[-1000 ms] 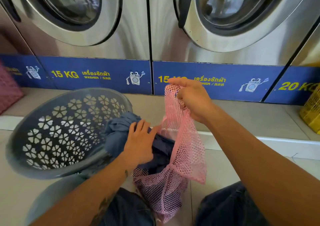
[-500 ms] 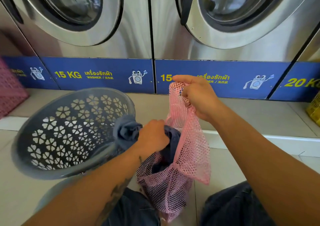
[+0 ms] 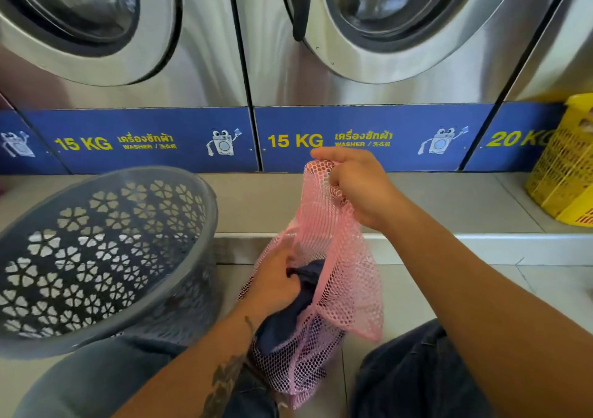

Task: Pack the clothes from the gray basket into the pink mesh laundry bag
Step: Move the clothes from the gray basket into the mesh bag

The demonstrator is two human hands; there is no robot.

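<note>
On the tiled floor before a row of steel washing machines (image 3: 369, 48), a person crouches with a pink mesh laundry bag (image 3: 337, 276) hanging between their knees. Their right hand (image 3: 356, 186) pinches a gathered bunch of the bag's upper edge and lifts it high, while their left hand (image 3: 276, 284), fingers curled around a dark navy garment (image 3: 288, 324), reaches into the bag's mouth and pushes the cloth down. Risk lies mostly at that opening: only one side of the rim is held up, so the near edge sags, and the garment could bunch there and spill back out, or a finger could snag in the mesh. The bag looks soft and limp, its open netting showing the dark fabric bulging low inside. Just to the left, the gray basket (image 3: 199, 212) lies tipped toward the person, its flower-pattern walls visible and no clothes showing within. A yellow basket (image 3: 564, 167) stands on the ledge at far right.
</note>
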